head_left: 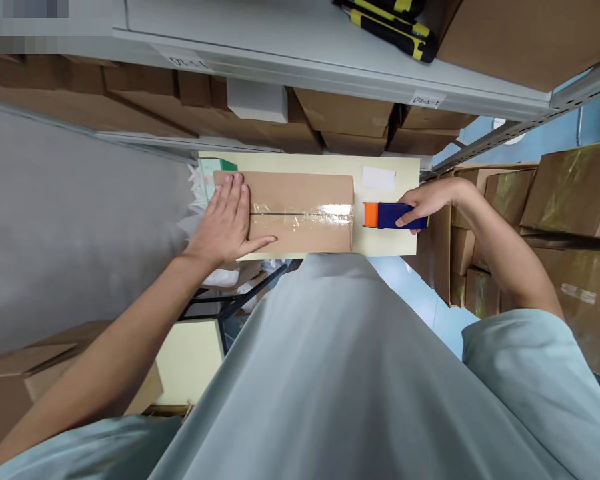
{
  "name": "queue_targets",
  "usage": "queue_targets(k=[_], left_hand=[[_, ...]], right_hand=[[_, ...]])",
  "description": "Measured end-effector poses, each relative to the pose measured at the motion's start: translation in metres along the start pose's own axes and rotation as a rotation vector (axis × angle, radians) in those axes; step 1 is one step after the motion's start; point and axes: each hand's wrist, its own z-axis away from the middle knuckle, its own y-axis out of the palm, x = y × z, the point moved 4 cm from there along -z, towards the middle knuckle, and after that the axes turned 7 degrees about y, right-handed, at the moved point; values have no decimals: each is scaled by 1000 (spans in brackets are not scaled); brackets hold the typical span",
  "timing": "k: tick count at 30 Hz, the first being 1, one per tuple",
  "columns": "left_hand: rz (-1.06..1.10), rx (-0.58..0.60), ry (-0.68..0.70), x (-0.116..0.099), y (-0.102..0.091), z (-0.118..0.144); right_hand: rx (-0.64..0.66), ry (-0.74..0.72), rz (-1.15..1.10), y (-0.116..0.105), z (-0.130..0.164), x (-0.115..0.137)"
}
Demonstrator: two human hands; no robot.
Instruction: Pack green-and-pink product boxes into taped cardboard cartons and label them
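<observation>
- Left grip (226, 221), fingers apart, flat on the carton (300, 193): uneven pressure could skew it
- Carton, on the table (380, 245) by its near edge: tugging could tip it off
- Right grip (425, 201), clamped on the blue-and-orange tool (386, 215): slackness could drop it

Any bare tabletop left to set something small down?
Tabletop: strip between the blue-orange block in the right hand and near edge; corner right of the white label; thin gap between cardboard box and block. Crowded left: cardboard box, left hand, green box.
</observation>
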Motion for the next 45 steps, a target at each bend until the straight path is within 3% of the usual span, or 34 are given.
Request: queue_targets(k=[5,9,13,16,19,21,24,26,29,33,37,41,45], left_hand=[[-32,38,6,1,2,-1],[23,5,2,2,3,0],[17,-8,30,8,7,0],[-8,-46,83,8,8,1],[-52,-107,110,-7,4,2],[-94,-116,158,-29,0,-3],[-140,-169,359,-74,-16,-23],[-163,-271,453,-98,-36,-41],[-167,-423,458,-111,-72,-70],[-131,-543,354,-92,-111,-104],[-55,-577,255,-62,-129,-121],[16,-577,220,-46,-121,-113],[94,-551,174,-39,-93,-87]], right_hand=[[-288,185,252,29,6,31],[-533,252,349,60,-3,55],[-676,470,241,79,-25,56],[-810,536,87,87,-27,58],[-1008,550,-64,92,-11,69],[-1119,536,-119,90,1,81],[-1273,414,-58,71,16,110],[-1366,293,58,48,24,139],[-1463,155,214,6,31,187],[-1560,43,337,-52,28,248],[-1563,68,423,-102,16,286],[-1464,189,427,-138,-1,297],[-1424,236,396,-153,-15,293]])
